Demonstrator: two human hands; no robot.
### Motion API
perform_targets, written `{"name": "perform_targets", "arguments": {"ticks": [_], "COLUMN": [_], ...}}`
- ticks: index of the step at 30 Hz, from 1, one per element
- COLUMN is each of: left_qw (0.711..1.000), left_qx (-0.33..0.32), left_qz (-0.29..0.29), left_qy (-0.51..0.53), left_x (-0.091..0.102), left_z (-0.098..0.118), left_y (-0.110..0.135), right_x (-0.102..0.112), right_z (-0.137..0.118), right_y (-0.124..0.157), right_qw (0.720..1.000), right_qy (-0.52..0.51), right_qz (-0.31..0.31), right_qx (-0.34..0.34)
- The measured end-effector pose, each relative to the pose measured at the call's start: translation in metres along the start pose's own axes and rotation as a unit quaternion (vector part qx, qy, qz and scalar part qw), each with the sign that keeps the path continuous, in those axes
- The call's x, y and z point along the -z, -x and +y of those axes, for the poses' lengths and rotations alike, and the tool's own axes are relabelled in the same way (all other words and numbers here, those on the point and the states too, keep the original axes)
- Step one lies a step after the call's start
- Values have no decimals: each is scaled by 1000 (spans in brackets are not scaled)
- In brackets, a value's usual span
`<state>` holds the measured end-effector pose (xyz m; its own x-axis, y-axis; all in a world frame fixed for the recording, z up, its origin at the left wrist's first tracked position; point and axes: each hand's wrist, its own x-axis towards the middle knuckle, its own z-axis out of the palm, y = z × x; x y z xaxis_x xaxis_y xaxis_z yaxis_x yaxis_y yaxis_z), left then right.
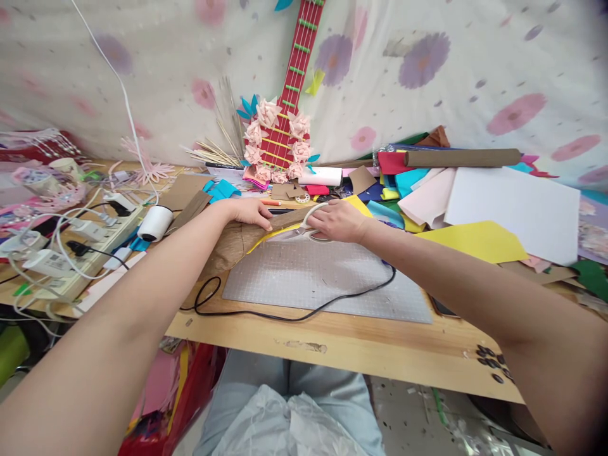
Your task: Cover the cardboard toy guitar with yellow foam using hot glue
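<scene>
My right hand (pixel 338 220) is closed around the white handles of a pair of scissors (pixel 304 229), whose blades point left over the cutting mat (pixel 327 278). My left hand (pixel 251 212) rests with curled fingers on a crumpled brown paper piece (pixel 232 244), pinning it near the mat's far left corner. A yellow sheet (pixel 266 235) lies between the brown paper and the scissors blades. Both hands sit close together, almost touching.
A black cable (pixel 285 313) loops across the wooden table (pixel 361 348). Coloured foam sheets (pixel 475 209) and a cardboard tube (pixel 463 157) pile at the right. A paper guitar with pink flowers (pixel 280 136) leans on the back curtain. A power strip with plugs (pixel 71 247) and a white tape roll (pixel 154 223) are on the left.
</scene>
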<state>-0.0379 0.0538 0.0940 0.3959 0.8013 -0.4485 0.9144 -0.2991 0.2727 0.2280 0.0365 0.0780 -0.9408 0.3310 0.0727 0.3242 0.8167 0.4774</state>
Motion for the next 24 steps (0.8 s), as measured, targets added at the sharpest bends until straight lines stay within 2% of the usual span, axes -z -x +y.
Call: {"name": "perform_targets", "arguments": {"ticks": [4, 9, 13, 15, 16, 17, 19, 21, 22, 23, 24], "left_qw": [996, 977, 964, 958, 956, 956, 956, 955, 954, 952, 950], "left_qx": [50, 104, 134, 146, 145, 141, 127, 119, 118, 118, 116], "left_qz": [78, 185, 227, 242, 249, 254, 261, 268, 272, 277, 282], "left_qy": [-18, -22, -40, -47, -48, -48, -49, -50, -52, -55, -59], "left_x": [0, -3, -10, -13, -15, -17, -20, -24, -25, -27, -28], "left_z": [-10, -15, -12, -10, -8, -7, -3, 0, 1, 2, 3], "left_y": [5, 13, 15, 15, 14, 14, 13, 12, 11, 11, 10], "right_x": [-7, -23, -35, -38, -39, -40, -40, -40, -41, -41, -43], "right_z": [-4, -12, -11, -13, -16, -22, -38, -57, -66, -74, -80], "right_y": [7, 10, 6, -1, -7, -14, -34, -57, -68, -77, -86], "right_qw": [999, 984, 954, 922, 894, 853, 719, 573, 511, 467, 434], "right_qy": [-7, -61, -153, -245, -313, -391, -564, -690, -729, -754, -768], "right_qz": [-22, -75, -108, -91, -62, -23, 61, 104, 116, 129, 137], "right_qx": [-47, -150, -234, -284, -315, -346, -401, -429, -440, -444, -451]}}
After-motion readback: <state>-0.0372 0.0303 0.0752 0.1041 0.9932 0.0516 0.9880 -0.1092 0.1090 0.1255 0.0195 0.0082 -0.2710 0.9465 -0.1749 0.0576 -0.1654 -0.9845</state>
